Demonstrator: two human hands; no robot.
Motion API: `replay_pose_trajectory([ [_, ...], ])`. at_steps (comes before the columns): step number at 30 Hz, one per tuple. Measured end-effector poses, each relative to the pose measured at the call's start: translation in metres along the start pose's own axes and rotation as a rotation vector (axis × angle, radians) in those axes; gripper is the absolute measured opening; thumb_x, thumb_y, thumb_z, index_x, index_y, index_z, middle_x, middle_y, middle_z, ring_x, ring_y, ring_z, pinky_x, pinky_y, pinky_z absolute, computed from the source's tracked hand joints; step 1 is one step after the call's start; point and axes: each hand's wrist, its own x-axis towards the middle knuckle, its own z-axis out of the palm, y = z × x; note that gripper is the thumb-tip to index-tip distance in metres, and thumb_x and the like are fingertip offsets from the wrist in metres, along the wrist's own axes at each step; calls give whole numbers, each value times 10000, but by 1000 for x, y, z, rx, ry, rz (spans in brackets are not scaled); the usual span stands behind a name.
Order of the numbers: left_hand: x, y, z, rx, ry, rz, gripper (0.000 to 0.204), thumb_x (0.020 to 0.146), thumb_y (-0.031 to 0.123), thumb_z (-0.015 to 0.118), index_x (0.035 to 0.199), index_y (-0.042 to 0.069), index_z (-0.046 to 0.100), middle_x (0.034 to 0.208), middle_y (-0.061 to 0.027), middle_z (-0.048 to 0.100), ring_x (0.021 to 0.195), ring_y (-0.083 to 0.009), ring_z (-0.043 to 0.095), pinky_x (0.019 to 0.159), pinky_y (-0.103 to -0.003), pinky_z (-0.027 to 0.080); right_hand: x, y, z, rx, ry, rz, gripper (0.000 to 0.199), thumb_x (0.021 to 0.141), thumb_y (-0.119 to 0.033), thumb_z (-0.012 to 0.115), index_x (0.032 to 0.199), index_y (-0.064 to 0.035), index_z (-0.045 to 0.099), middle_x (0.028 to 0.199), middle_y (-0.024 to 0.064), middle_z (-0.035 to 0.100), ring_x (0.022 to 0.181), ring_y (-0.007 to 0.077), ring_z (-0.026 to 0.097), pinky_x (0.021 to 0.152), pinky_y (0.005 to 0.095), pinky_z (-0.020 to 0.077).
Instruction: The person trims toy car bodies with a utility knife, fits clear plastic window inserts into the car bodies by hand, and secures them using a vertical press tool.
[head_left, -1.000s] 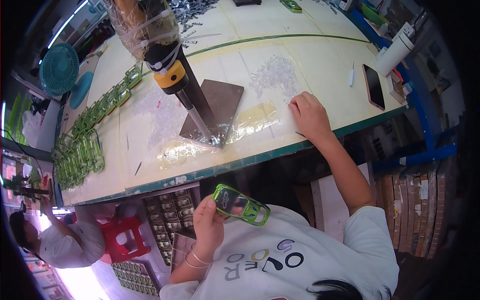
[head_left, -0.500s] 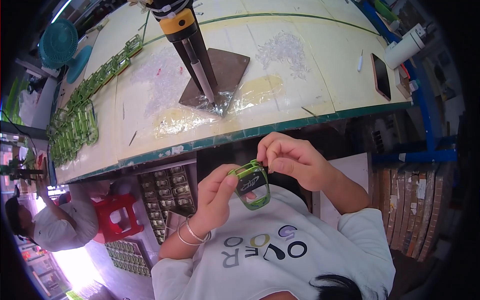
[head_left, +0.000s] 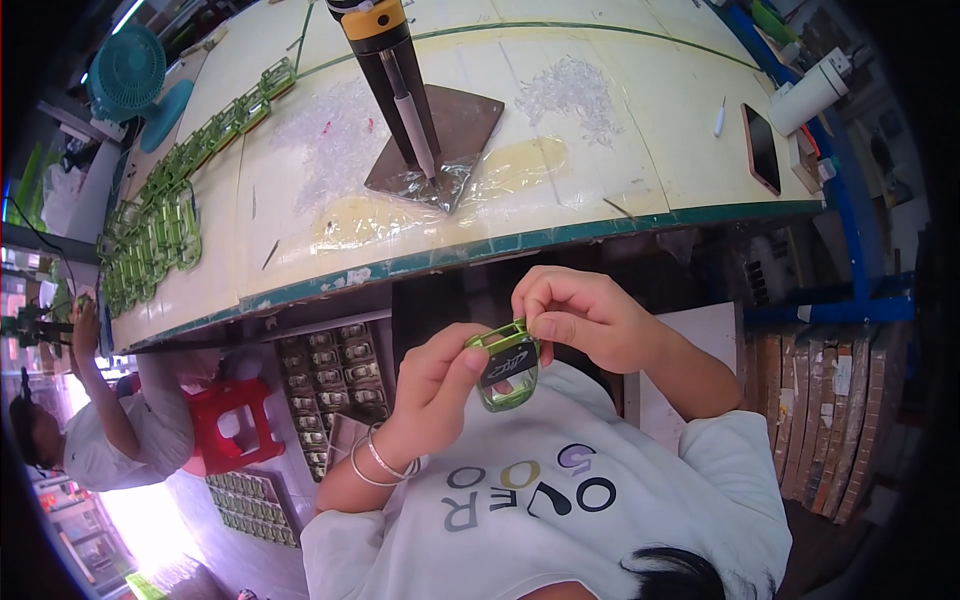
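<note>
Head view: both hands' fingers (head_left: 470, 365) pinch closed around a green toy car (head_left: 507, 366).

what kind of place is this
Most likely a small assembly workshop. Rows of matching green toy car bodies line the long cream workbench, a mounted press tool stands on it, and both hands hold one green toy car shell.

bright daylight, fisheye bending, dark vignetted rim

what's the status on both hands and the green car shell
Left hand shut on green toy car shell. Right hand pinching its top edge. Held below table edge, nothing in the way.
</note>
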Motion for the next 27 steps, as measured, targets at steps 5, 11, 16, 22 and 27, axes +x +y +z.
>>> replay_pose_trajectory([
  [5,-2,3,3,10,-9,25,216,895,142,385,933,-24,517,757,-57,582,646,-79,564,580,-195,436,-5,0,0,-171,-28,-65,64,834,-37,475,796,15,483,910,83,436,700,95,509,604,206,468],
  [11,-2,5,4,49,5,29,217,896,141,382,935,-26,515,756,-54,579,639,-76,561,578,-195,438,-4,4,1,-258,1,-130,51,819,-18,494,844,19,469,918,89,437,712,94,511,599,207,469],
  [16,-3,-1,2,22,20,-2,225,895,153,395,952,-28,516,777,-59,579,663,-75,558,595,-197,438,0,20,3,38,83,-63,253,808,-30,521,1031,-3,404,919,91,486,766,113,510,651,228,453],
  [22,-1,-2,4,-231,198,38,248,887,187,441,1003,-22,507,884,-69,567,763,-103,551,684,-218,446,4,36,26,-908,319,-732,607,691,-184,679,1210,-94,377,1149,211,416,893,298,514,746,343,437],
  [27,-5,1,8,-351,239,57,289,829,145,536,1040,-37,458,986,-112,555,878,-152,549,786,-259,439,16,59,34,-1035,353,-788,633,659,-188,695,1215,-211,394,1226,244,325,973,359,468,779,387,423],
])
